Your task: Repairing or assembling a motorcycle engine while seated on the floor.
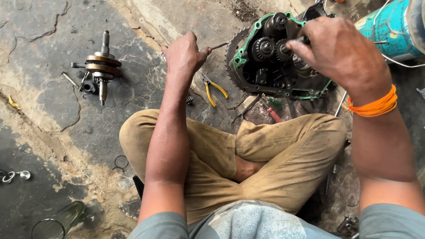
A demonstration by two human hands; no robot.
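Left hand: the left hand (183,55), upper middle of the frame, is curled into a closed fist around a thin metal rod (219,45), whose bare grey tip pokes out toward the right
Right hand: the right hand (338,53), upper right, lies palm down over the engine case, fingers bent and pinched on something small among the gears; what it pinches is hidden under the fingers
Wrist: bright orange thread band (375,106) wound several times around the right wrist
Engine case: open engine case (274,66), upper middle to right, dark greasy metal with a green gasket edge running round its rim; toothed steel gears (265,46) sit close together inside, and a large sprocket edge shows at its left side
Between hands and knees: pliers (212,88) with yellow handles lie on the ground just left of the case; a red-handled tool (274,115) lies partly tucked under it
Legs: crossed legs in tan, grease-smudged trousers (265,155) fill the lower middle and cover the ground below the case
Far left: crankshaft (102,66) with brass-coloured round webs and a splined steel shaft, lying well apart from the hands
Ground: cracked, oil-stained concrete floor (44,44)
Upper right corner: teal cylindrical drum (389,26), its surface scuffed
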